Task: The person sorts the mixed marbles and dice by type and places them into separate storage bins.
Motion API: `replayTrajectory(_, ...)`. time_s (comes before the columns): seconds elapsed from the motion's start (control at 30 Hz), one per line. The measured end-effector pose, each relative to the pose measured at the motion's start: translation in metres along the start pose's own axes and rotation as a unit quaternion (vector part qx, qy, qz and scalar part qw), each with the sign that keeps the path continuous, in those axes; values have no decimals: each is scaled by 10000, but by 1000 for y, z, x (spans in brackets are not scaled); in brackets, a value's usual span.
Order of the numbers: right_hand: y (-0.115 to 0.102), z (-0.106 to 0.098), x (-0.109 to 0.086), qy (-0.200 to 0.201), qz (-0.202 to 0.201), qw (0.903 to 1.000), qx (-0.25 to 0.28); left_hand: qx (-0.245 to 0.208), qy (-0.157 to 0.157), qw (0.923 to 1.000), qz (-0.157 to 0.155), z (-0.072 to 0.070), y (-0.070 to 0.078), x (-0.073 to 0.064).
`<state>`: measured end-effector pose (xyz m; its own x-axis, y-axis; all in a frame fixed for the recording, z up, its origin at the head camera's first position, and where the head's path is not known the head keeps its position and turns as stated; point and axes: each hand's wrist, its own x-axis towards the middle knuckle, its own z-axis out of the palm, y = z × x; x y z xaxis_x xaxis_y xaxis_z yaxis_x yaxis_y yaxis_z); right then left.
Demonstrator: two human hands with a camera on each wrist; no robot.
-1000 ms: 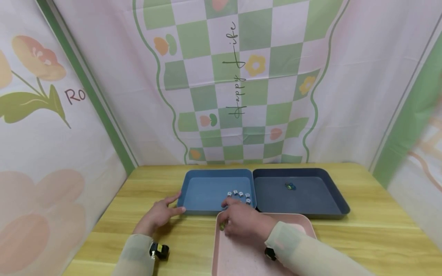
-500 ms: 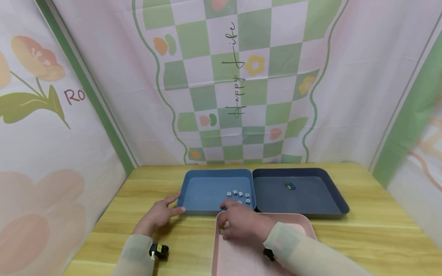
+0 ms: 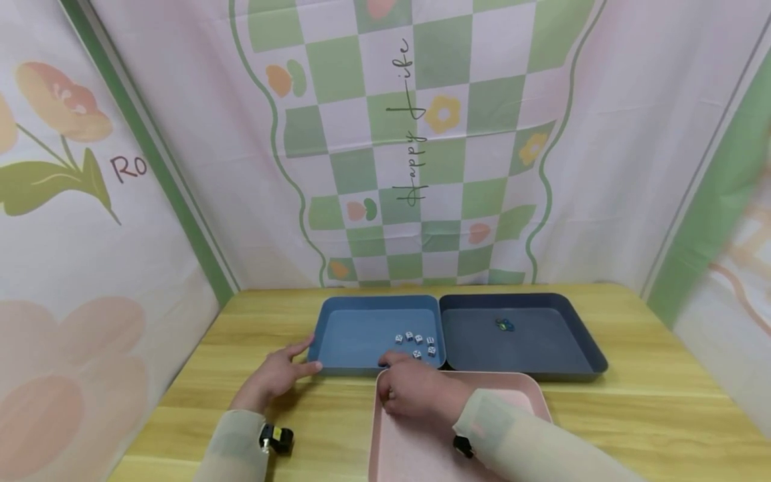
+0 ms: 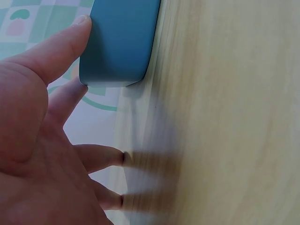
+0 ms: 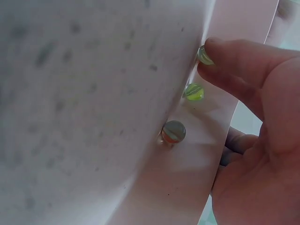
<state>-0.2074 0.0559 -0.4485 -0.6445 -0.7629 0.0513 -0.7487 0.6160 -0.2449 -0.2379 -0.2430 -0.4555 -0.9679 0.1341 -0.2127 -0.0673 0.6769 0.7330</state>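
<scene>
At the left end of the blue tray, my left hand touches the corner, thumb and index finger reaching to the rim. Its other fingertips come down toward the wood in the left wrist view. My right hand is over the far left corner of the pink tray. Between its thumb and finger, a greenish clear glass marble is pinched against the tray's wall. Beside it on the pink surface lie a yellow-green marble and a clear marble with orange inside. In the head view the hand hides these marbles.
Several white dice lie in the right part of the blue tray. A dark grey tray adjoins it on the right, with a small cluster of marbles inside. All three trays stand on a wooden table before a patterned curtain.
My right hand has shifted slightly left, uncovering one more die. The green marble that showed under its fingers is now hidden in the head view. My left hand stays at the blue tray.
</scene>
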Motion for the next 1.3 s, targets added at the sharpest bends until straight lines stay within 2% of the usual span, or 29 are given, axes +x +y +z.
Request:
replayTrajectory(0.73, -1, -2, 0, 74, 135, 9998, 130, -72, -4, 10000, -22, -1, 0, 1)
replayTrajectory(0.93, 1, -7, -4, -55, 383, 9968, 698, -86, 18, 9999, -58, 0, -1, 2)
replayTrajectory(1.1, 7, -20, -7, -43, 465, 9891, 1399, 8, 33, 10000, -51, 0, -1, 2)
replayTrajectory(1.3, 9, -40, -13, 304, 693, 9861, 1481, -2, 45, 10000, -73, 0, -1, 2)
